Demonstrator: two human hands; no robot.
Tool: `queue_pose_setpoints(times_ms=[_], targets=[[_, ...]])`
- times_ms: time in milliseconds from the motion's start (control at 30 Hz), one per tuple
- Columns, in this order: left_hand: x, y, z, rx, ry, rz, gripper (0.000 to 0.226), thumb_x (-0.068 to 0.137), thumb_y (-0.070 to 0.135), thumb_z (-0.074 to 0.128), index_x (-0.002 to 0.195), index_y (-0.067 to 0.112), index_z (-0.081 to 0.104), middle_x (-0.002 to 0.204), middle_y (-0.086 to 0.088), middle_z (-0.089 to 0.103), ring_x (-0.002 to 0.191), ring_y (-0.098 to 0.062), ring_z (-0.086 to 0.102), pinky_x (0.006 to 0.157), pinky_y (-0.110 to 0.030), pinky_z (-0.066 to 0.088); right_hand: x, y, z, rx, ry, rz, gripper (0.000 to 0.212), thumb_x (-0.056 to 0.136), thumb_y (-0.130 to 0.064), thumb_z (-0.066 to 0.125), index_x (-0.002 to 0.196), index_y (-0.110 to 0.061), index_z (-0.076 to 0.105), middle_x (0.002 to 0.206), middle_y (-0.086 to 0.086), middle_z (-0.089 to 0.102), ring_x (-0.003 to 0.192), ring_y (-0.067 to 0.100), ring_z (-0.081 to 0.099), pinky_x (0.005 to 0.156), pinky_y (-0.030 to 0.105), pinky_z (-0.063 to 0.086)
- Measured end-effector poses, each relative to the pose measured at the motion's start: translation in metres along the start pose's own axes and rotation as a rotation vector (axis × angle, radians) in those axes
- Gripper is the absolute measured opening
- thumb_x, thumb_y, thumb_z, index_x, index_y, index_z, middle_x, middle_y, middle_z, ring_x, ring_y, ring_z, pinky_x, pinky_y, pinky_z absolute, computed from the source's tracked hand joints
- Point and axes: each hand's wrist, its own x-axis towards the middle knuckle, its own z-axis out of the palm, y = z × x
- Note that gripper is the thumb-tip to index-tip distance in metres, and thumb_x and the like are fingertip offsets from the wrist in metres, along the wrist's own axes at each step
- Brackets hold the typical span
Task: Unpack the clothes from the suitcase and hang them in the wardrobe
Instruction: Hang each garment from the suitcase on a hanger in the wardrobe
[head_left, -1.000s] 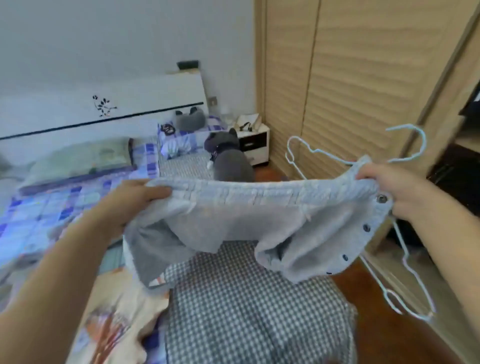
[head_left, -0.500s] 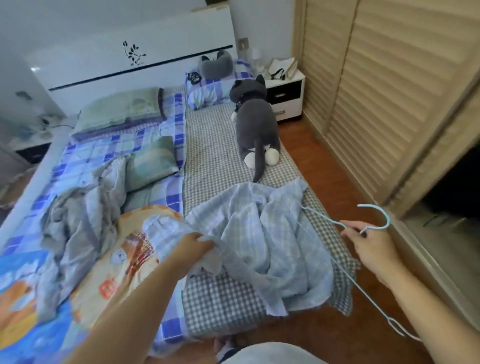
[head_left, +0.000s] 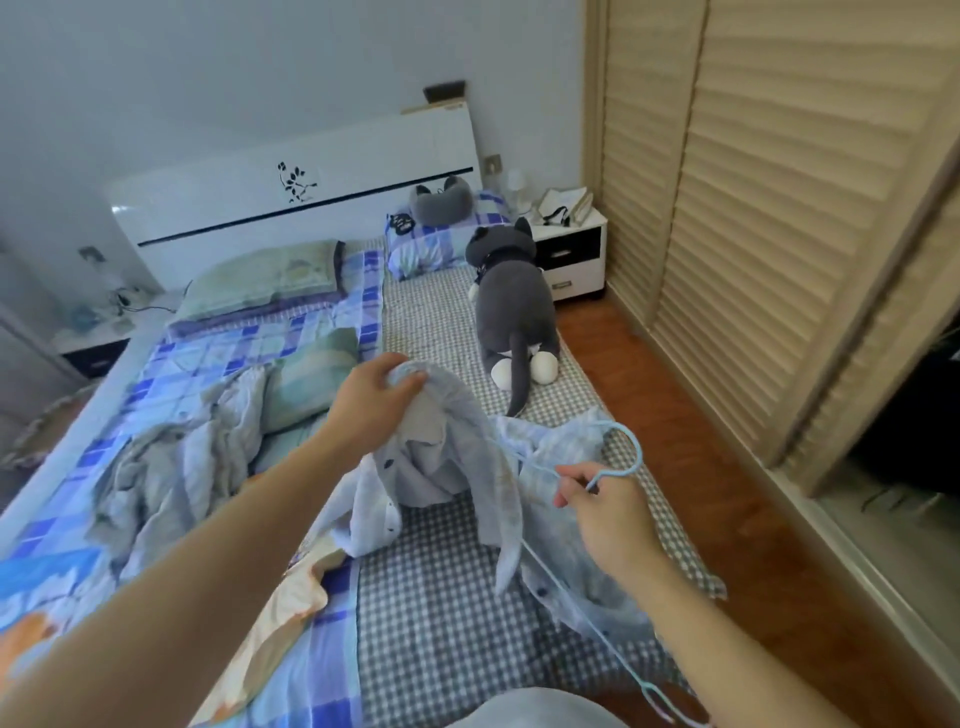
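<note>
Left hand (head_left: 371, 402) pinches the shirt (head_left: 457, 457) collar; right hand (head_left: 605, 501) grips the hanger (head_left: 621, 452). Risk: wire snags fabric, slipping the collar grip.

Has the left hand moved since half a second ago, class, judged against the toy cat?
Yes. The left hand has risen and gone forward, lifting the shirt off the bed; it is now nearly level with the toy cat's feet.

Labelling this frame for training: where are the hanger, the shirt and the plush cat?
light blue hanger (head_left: 629, 447), head view, on its hook.
light blue shirt (head_left: 467, 410), head view, raised collar fold.
plush cat (head_left: 514, 306), head view, its back.
</note>
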Motion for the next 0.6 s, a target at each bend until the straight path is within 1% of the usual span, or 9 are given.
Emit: queue_pose_setpoints(times_ms=[67,133,200,233,333,400,467,533,600], targets=[[-0.005,0.019,-0.009,-0.013,0.01,0.059,0.012,0.097,0.031,0.067,0.1,0.021,0.071,0.091,0.0,0.073,0.081,-0.012,0.069,0.076,-0.03,0.056,0.006,-0.011,0.006,-0.061,-0.113,-0.028,0.039,0.096,-0.009,0.061,0.06,-0.025,0.061,0.072,-0.008,0.068,0.071,0.0,0.06,0.06,0.01,0.039],[-0.016,0.032,-0.012,-0.032,0.009,0.123,0.011,0.097,0.031,0.068,0.099,0.021,0.071,0.091,0.001,0.073,0.081,-0.01,0.069,0.074,-0.026,0.055,0.014,-0.022,0.006,-0.079,-0.054,-0.039,0.034,0.094,-0.01,0.062,0.063,-0.025,0.063,0.072,-0.008,0.068,0.071,0.0,0.06,0.06,0.011,0.037],[-0.024,0.035,-0.013,-0.061,-0.039,0.147,0.013,0.096,0.035,0.068,0.097,0.023,0.071,0.09,-0.001,0.074,0.085,-0.016,0.071,0.08,-0.037,0.059,0.022,-0.028,0.002,-0.023,0.158,-0.069,0.023,0.094,-0.01,0.062,0.073,-0.018,0.069,0.073,-0.012,0.066,0.07,-0.001,0.058,0.061,0.009,0.038],[-0.029,0.037,-0.014,-0.075,-0.075,0.137,0.018,0.094,0.04,0.068,0.097,0.023,0.071,0.09,-0.002,0.074,0.087,-0.021,0.072,0.083,-0.044,0.059,0.027,-0.029,0.001,0.025,0.191,-0.082,0.021,0.093,-0.009,0.062,0.075,-0.016,0.071,0.074,-0.013,0.066,0.071,0.0,0.059,0.064,0.01,0.039],[-0.04,0.039,-0.016,-0.142,-0.198,0.134,0.029,0.088,0.047,0.067,0.095,0.019,0.07,0.091,-0.012,0.071,0.085,-0.031,0.071,0.083,-0.054,0.058,0.042,-0.029,0.007,0.03,-0.012,-0.074,0.028,0.091,-0.005,0.067,0.068,-0.022,0.068,0.067,-0.011,0.068,0.07,0.006,0.062,0.072,0.024,0.044],[-0.052,0.037,-0.011,-0.229,-0.261,0.159,0.026,0.087,0.041,0.068,0.092,0.015,0.069,0.087,-0.013,0.068,0.078,-0.025,0.067,0.076,-0.044,0.056,0.046,-0.029,0.009,-0.001,-0.02,-0.042,0.03,0.09,-0.005,0.067,0.064,-0.021,0.069,0.063,-0.012,0.066,0.063,-0.003,0.059,0.067,0.018,0.041],[-0.061,0.031,-0.006,-0.272,-0.328,0.157,0.018,0.087,0.037,0.069,0.086,0.019,0.067,0.078,-0.003,0.063,0.073,-0.014,0.061,0.069,-0.033,0.051,0.046,-0.03,0.004,0.086,0.104,-0.051,0.027,0.09,-0.004,0.066,0.065,-0.016,0.069,0.059,-0.012,0.064,0.056,-0.003,0.055,0.062,0.022,0.038],[-0.062,0.026,-0.009,-0.062,-0.42,0.113,0.021,0.087,0.036,0.067,0.079,0.018,0.059,0.07,0.006,0.055,0.065,-0.008,0.053,0.065,-0.029,0.047,0.045,-0.035,-0.003,0.177,0.138,-0.081,0.028,0.091,-0.003,0.066,0.066,-0.014,0.068,0.052,-0.016,0.06,0.047,0.002,0.049,0.056,0.024,0.035],[-0.06,0.025,-0.016,0.394,-0.596,0.047,0.023,0.093,0.036,0.06,0.08,0.018,0.054,0.069,0.008,0.051,0.063,-0.007,0.049,0.062,-0.026,0.046,0.044,-0.043,-0.011,0.181,0.102,-0.14,0.027,0.09,-0.003,0.067,0.067,-0.017,0.069,0.052,-0.017,0.06,0.043,0.004,0.044,0.049,0.022,0.034]])
